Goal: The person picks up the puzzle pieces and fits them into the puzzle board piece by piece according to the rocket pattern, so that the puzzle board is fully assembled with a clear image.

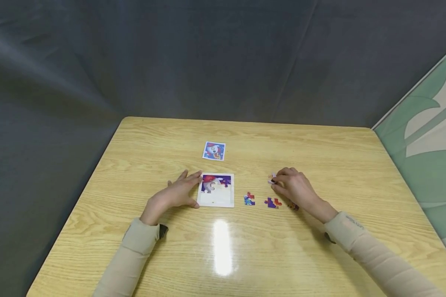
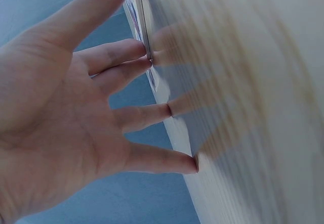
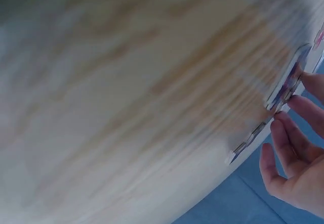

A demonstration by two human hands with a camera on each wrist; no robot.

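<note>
A square, white-bordered puzzle tray (image 1: 215,201) lies on the table, with joined pieces showing purple, red and grey along its top and upper left. Spread fingers of my left hand (image 1: 178,193) rest at the tray's left side, thumb by its lower corner; the left wrist view shows the fingertips (image 2: 188,164) down on the tabletop. To the tray's right, my right hand (image 1: 295,187) pinches a pale puzzle piece (image 1: 270,180) at the table surface. In the right wrist view, bent fingers (image 3: 286,143) meet a flat piece (image 3: 289,80), their tips partly covering it.
Between tray and right hand lie a blue-and-red piece (image 1: 249,199) and a purple-and-orange group (image 1: 272,203). A brown-orange piece (image 1: 293,206) sits partly under the right hand. Behind the tray is a small picture card (image 1: 214,151). A dark curtain (image 1: 215,62) hangs beyond the wooden table (image 1: 301,148).
</note>
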